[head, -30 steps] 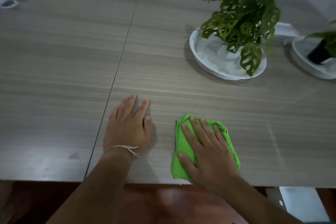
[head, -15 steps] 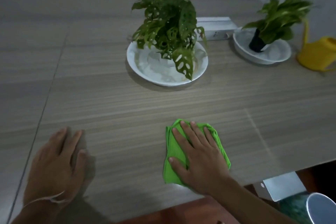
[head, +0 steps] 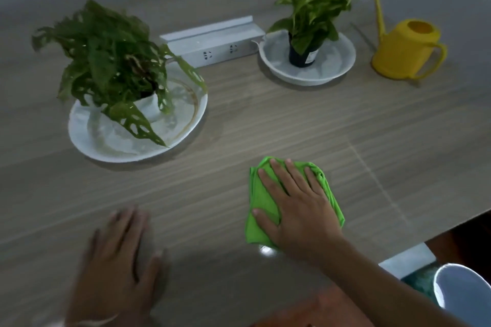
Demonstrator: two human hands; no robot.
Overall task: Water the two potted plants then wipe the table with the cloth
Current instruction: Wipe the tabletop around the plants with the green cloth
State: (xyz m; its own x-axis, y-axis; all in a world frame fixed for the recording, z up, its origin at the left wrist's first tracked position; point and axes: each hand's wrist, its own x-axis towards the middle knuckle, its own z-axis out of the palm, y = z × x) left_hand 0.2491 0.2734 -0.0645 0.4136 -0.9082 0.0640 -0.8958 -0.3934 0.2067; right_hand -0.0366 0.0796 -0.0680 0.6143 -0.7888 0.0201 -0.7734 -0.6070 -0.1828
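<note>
- A wood-grain table (head: 265, 119) fills the view, seen from above by the person working at it.
- The right hand (head: 297, 207) lies flat on a folded bright green cloth (head: 261, 204), fingers straight and slightly spread, pressing it onto the table near the front edge, right of centre.
- The left hand (head: 117, 263) rests palm down on the bare table at the lower left, fingers straight and relaxed, holding nothing; it is blurred.
- A plant with holed leaves (head: 111, 61) stands in a small white pot on a wide white dish (head: 87, 146) at the left, well behind the left hand.
- A second leafy plant (head: 316, 0) sits in a dark pot (head: 301, 57) on a smaller white dish (head: 337, 71) at the back right.
- A white power strip (head: 212, 41) with sockets lies between the two dishes, towards the back.
- A yellow watering can (head: 403, 50) stands upright just right of the smaller dish, its long spout pointing up and its handle to the right.
- A round white container (head: 467, 297) shows below the table edge at the lower right.
</note>
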